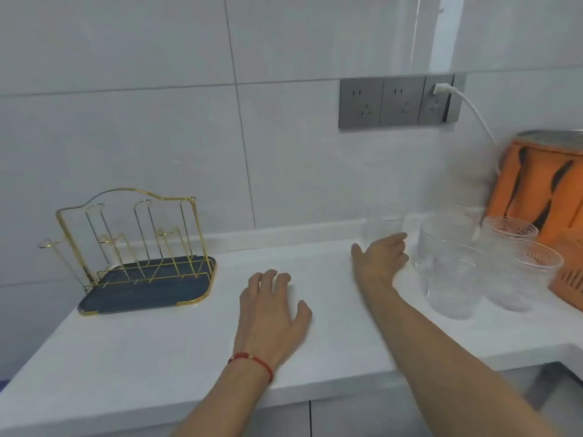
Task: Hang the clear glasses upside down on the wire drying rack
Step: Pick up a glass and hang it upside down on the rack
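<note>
A gold wire drying rack with a dark blue tray stands at the left of the white counter, with no glass on its prongs. Several clear patterned glasses stand upright in a group at the right. One plain clear glass stands apart near the wall. My right hand reaches out with fingers spread, just in front of that plain glass and left of the group, holding nothing. My left hand, with a red string bracelet on the wrist, rests flat and open on the counter in the middle.
An orange holder and an orange basket stand at the far right behind the glasses. A grey socket strip on the tiled wall has a white cable plugged in. The counter drops off at its front edge.
</note>
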`<state>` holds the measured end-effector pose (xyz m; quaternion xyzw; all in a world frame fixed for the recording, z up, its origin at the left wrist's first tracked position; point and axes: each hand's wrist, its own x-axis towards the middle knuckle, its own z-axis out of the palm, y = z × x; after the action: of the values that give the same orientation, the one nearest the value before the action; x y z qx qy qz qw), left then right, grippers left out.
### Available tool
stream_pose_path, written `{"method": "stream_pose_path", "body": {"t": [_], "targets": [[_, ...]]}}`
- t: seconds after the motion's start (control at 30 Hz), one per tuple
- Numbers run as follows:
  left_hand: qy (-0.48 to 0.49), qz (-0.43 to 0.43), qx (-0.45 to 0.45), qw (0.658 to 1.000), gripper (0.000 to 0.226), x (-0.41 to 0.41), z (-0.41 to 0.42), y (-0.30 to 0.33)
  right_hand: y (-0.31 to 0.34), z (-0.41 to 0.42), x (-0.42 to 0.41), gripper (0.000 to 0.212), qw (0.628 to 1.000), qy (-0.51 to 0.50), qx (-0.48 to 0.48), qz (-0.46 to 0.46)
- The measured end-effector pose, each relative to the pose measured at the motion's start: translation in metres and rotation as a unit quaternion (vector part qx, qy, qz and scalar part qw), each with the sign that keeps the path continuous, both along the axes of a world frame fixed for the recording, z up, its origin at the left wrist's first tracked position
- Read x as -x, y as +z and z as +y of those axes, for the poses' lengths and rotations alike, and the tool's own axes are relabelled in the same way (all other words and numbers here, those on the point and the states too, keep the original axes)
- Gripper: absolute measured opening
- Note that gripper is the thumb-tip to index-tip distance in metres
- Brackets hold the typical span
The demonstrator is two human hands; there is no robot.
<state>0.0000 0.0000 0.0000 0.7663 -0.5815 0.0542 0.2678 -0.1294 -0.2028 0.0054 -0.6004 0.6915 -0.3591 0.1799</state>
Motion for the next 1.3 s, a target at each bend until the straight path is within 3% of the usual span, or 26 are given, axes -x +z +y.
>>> {"method": "stream_pose_path", "body": {"t": [0.1, 0.27, 0.4, 0.47, 0.53, 0.63, 0.73, 0.8, 0.9, 0.97, 1.0, 1.07, 1.1, 1.17, 1.2, 1.23, 1.3], "targets": [[-0.003, 0.011, 0.028, 1.0, 0.052, -0.003, -0.003, -0.003, 0.003, -0.017, -0.003, 0.106, 0.996, -0.08, 0.012, -0.021], [-0.006, 0.02, 0.04, 0.999, 0.053, -0.006, -0.007, -0.008, -0.001, -0.014, -0.01, 0.078, 0.994, -0.061, 0.061, -0.069], [-0.026, 0.049, 0.056, 0.997, 0.059, -0.004, -0.007, -0.005, 0.008, 0.007, -0.01, 0.078, 0.979, 0.054, 0.088, -0.173], [-0.035, 0.111, 0.08, 0.99, 0.062, -0.007, -0.004, -0.002, 0.009, 0.029, -0.018, 0.079, 0.964, 0.139, 0.105, -0.203], [-0.031, 0.227, 0.124, 0.965, 0.065, -0.01, 0.001, 0.004, 0.01, 0.053, -0.026, 0.08, 0.948, 0.218, 0.132, -0.19], [-0.025, 0.399, 0.205, 0.893, 0.082, -0.014, 0.014, 0.014, 0.008, 0.087, -0.033, 0.081, 0.9, 0.352, 0.19, -0.175], [-0.045, 0.485, 0.253, 0.836, 0.098, -0.019, 0.029, 0.024, 0.006, 0.118, -0.038, 0.081, 0.846, 0.456, 0.233, -0.147], [-0.033, 0.512, 0.281, 0.811, 0.081, -0.03, 0.041, 0.027, 0.003, 0.134, -0.042, 0.081, 0.828, 0.493, 0.237, -0.126], [-0.014, 0.587, 0.285, 0.757, 0.049, -0.049, 0.057, 0.032, 0.007, 0.155, -0.048, 0.074, 0.799, 0.559, 0.1, -0.195], [-0.04, 0.626, 0.273, 0.73, 0.047, -0.059, 0.068, 0.033, 0.015, 0.169, -0.057, 0.054, 0.768, 0.564, -0.028, -0.302], [-0.059, 0.628, 0.261, 0.73, 0.048, -0.065, 0.073, 0.034, 0.019, 0.174, -0.064, 0.045, 0.766, 0.545, -0.047, -0.338], [-0.077, 0.588, 0.236, 0.77, 0.048, -0.08, 0.086, 0.035, 0.029, 0.182, -0.076, 0.028, 0.793, 0.489, -0.025, -0.364], [-0.057, 0.536, 0.223, 0.812, 0.047, -0.092, 0.092, 0.036, 0.033, 0.184, -0.08, 0.021, 0.806, 0.46, -0.002, -0.371], [0.067, 0.35, 0.187, 0.916, 0.043, -0.125, 0.101, 0.031, 0.045, 0.18, -0.083, 0.021, 0.822, 0.415, 0.05, -0.387], [0.153, 0.225, 0.141, 0.952, 0.041, -0.143, 0.106, 0.027, 0.056, 0.177, -0.084, 0.025, 0.825, 0.399, 0.082, -0.392], [0.222, 0.116, 0.083, 0.965, 0.041, -0.157, 0.11, 0.024, 0.069, 0.174, -0.085, 0.03, 0.826, 0.387, 0.116, -0.394], [0.278, 0.007, -0.004, 0.96, 0.048, -0.174, 0.114, 0.014, 0.099, 0.166, -0.096, 0.034, 0.819, 0.384, 0.174, -0.388]]}}
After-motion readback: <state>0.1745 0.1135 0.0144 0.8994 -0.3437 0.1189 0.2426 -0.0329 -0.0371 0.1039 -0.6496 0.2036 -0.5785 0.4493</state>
